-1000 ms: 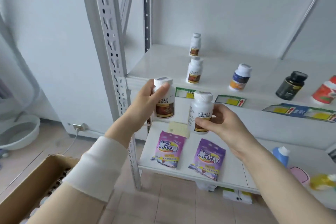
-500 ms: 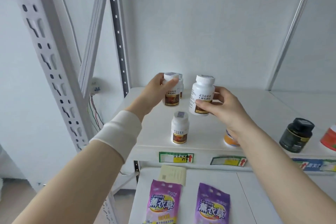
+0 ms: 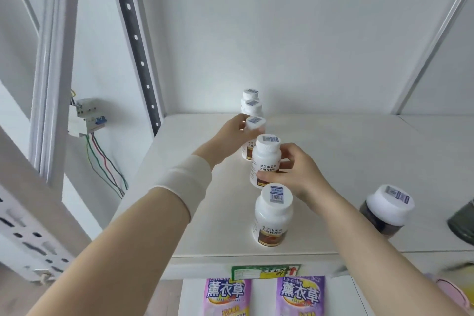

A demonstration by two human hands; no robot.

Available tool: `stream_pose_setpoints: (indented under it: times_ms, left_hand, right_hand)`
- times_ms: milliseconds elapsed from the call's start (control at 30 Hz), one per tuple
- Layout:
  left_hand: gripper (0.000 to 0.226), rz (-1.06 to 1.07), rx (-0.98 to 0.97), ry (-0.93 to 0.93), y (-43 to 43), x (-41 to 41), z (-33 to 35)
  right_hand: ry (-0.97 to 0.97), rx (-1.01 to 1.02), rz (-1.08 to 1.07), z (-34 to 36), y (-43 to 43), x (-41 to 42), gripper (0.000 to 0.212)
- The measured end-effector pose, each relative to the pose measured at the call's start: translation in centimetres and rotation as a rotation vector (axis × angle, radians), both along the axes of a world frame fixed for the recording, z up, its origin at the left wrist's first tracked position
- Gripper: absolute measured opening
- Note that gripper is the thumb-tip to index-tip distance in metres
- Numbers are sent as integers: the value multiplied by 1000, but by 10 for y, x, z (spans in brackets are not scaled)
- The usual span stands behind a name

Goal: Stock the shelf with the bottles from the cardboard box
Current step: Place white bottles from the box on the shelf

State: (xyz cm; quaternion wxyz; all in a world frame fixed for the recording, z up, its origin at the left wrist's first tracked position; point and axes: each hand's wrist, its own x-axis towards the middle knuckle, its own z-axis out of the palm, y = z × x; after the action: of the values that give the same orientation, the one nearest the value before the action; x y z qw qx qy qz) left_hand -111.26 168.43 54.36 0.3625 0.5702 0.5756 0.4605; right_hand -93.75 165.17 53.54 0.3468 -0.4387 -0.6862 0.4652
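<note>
White wall (image 3: 307, 33), wired breaker box (image 3: 86, 118)

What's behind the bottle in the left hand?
Two white-capped bottles, one behind the other. Only their caps and shoulders show; the held bottle and left hand cover the rest.

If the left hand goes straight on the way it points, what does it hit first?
Probably the next white bottle in the row, just behind the held bottle in the left hand; their gap is unclear.
</note>
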Motion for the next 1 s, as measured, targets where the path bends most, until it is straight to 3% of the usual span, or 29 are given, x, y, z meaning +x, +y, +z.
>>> stream_pose_setpoints:
  times_ms: [767, 900, 1000]
  left_hand:
    - [39, -14, -42, 80, -5, 1, 21]
    - [53, 99, -4, 178, -21, -2, 50]
    - [56, 201, 12, 377, -44, -1, 76]
  right_hand:
    - [-26, 4, 44, 8, -10, 3, 61]
    - [3, 56, 23, 33, -16, 12, 55]
    - [-44, 121, -3, 57, -23, 14, 50]
